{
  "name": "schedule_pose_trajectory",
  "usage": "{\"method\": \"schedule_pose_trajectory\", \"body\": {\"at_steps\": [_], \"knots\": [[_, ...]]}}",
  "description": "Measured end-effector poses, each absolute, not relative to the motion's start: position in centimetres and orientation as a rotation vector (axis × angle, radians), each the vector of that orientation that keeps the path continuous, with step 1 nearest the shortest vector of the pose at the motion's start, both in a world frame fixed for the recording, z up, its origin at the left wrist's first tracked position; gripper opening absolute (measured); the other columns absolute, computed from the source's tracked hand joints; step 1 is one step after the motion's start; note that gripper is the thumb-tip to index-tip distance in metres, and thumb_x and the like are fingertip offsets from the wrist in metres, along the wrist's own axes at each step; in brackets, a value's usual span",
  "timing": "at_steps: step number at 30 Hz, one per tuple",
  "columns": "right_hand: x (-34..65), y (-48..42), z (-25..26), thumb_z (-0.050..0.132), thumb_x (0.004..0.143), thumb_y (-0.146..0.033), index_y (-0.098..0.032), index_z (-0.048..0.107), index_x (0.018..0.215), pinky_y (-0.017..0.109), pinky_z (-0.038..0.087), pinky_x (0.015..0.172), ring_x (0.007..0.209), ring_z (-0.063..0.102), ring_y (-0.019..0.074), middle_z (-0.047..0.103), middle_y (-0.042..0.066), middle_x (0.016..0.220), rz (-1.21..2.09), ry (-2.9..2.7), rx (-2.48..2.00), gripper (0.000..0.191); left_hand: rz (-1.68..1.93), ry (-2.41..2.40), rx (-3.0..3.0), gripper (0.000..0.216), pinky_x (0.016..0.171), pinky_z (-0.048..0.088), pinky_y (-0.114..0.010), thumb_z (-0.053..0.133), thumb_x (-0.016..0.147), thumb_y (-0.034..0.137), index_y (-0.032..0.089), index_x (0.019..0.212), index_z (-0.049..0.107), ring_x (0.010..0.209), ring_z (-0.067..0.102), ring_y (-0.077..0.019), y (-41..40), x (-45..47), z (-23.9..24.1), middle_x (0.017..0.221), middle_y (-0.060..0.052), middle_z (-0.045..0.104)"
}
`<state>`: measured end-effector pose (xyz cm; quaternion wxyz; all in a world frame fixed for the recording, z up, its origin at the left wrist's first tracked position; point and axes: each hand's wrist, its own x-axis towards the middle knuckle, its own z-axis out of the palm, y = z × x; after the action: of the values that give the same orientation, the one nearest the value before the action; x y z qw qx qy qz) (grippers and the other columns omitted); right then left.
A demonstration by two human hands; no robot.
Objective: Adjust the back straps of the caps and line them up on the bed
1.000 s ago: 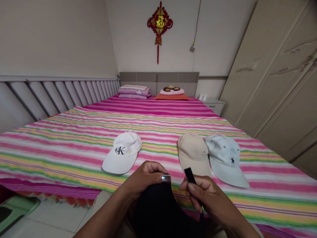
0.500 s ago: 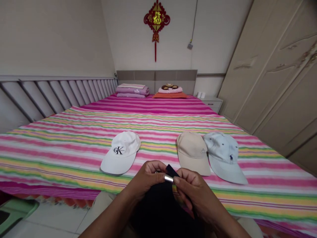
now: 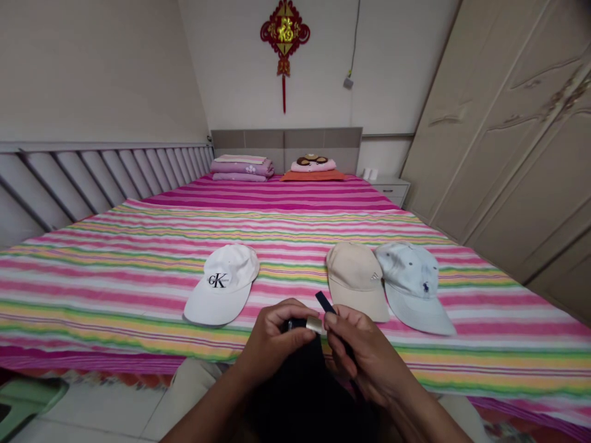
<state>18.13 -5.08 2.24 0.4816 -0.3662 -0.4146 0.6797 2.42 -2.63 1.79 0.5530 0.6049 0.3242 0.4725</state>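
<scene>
A black cap (image 3: 298, 394) is low in front of me, its shape partly lost in darkness. My left hand (image 3: 272, 338) is closed on its strap, with the thumb beside a shiny metal buckle (image 3: 314, 325). My right hand (image 3: 364, 347) pinches the dark strap end (image 3: 324, 301) between thumb and fingers, and the tip sticks up above them. On the bed lie a white cap with a black "CK" mark (image 3: 224, 283) ahead of my left hand, and a beige cap (image 3: 355, 277) touching a pale blue cap (image 3: 415, 286) ahead of my right.
The caps lie on a striped bedspread (image 3: 277, 231). Folded bedding (image 3: 242, 167) and a pink folded pile (image 3: 314, 166) stand by the headboard (image 3: 318, 144). A rail (image 3: 115, 178) runs along the left, a wardrobe (image 3: 498, 147) along the right. A green stool (image 3: 37, 394) stands at lower left.
The strap end now stands higher above my right fingers and away from the buckle, and more of the buckle and strap shows by my left thumb. The view has shifted slightly.
</scene>
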Motion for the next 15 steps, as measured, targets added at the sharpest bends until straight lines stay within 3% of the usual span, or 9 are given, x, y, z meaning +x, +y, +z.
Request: {"method": "schedule_pose_trajectory", "body": {"at_steps": [6, 15], "knots": [[18.2, -5.5, 2.6, 0.054, 0.074, -0.036, -0.014, 0.053, 0.058, 0.015, 0.025, 0.030, 0.027, 0.034, 0.0030, 0.052, -0.004, 0.044, 1.680, -0.945, -0.856, 0.027, 1.047, 0.655, 0.952, 0.028, 0.062, 0.037, -0.022, 0.072, 0.060, 0.036, 0.015, 0.079, 0.069, 0.059, 0.053, -0.0102, -1.6, 2.6, -0.1, 0.067, -0.003, 0.064], [17.9, -5.3, 2.2, 0.052, 0.070, -0.028, -0.014, 0.051, 0.049, 0.014, 0.020, 0.027, 0.026, 0.032, 0.0027, 0.047, -0.004, 0.039, 1.765, -0.929, -0.833, 0.025, 1.030, 0.672, 0.850, 0.034, 0.052, 0.032, -0.017, 0.075, 0.054, 0.039, 0.014, 0.076, 0.068, 0.053, 0.050, -0.0072, -1.6, 3.0, -0.2, 0.059, 0.000, 0.060]]}}
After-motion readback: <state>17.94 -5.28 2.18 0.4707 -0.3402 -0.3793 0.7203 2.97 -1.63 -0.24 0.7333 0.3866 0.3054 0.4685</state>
